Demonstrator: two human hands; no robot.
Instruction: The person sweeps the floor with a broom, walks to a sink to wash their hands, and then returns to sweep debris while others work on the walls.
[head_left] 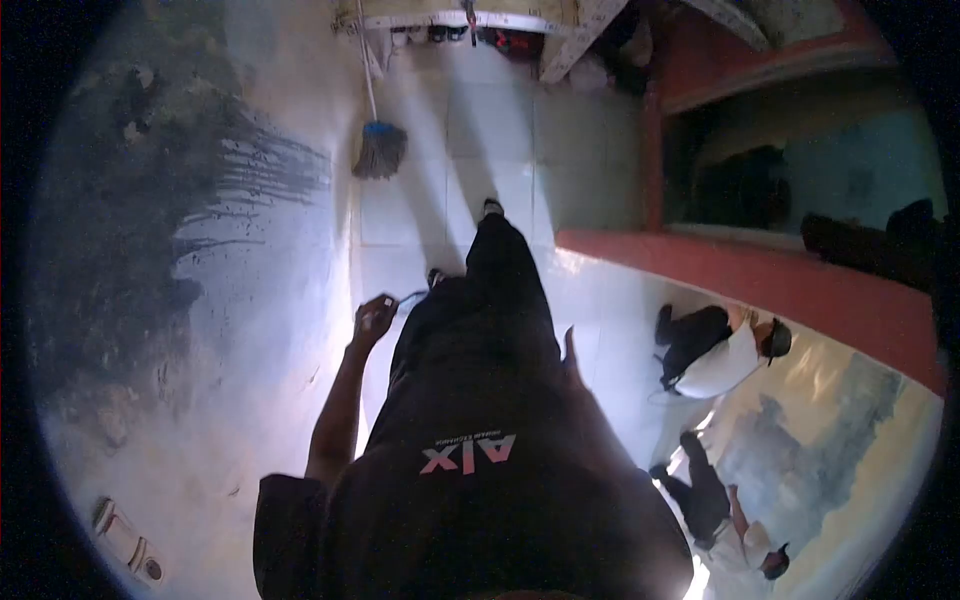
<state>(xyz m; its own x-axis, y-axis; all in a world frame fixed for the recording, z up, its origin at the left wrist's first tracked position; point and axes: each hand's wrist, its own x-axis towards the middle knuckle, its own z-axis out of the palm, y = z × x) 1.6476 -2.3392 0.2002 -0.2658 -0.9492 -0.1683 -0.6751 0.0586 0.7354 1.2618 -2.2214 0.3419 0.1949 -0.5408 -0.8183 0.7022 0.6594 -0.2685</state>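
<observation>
My left hand (375, 318) is closed around a small thin tool (410, 297), whose narrow end points toward my dark trousers (470, 320). What kind of tool it is cannot be made out. On the other side of my body, my right hand (571, 358) hangs beside my thigh. A stretched finger or thumb shows there, the rest is mostly hidden, and nothing is seen in it. My shoes (491, 207) are on pale floor tiles (490, 130), one ahead of the other.
A broom (380, 150) leans ahead on the left, by a wall (250, 270) with dark patches. Wooden framing (470, 20) stands at the far end. A red ledge (750, 280) runs along the right. Two people (715, 355) (720, 510) in light tops are low on the right.
</observation>
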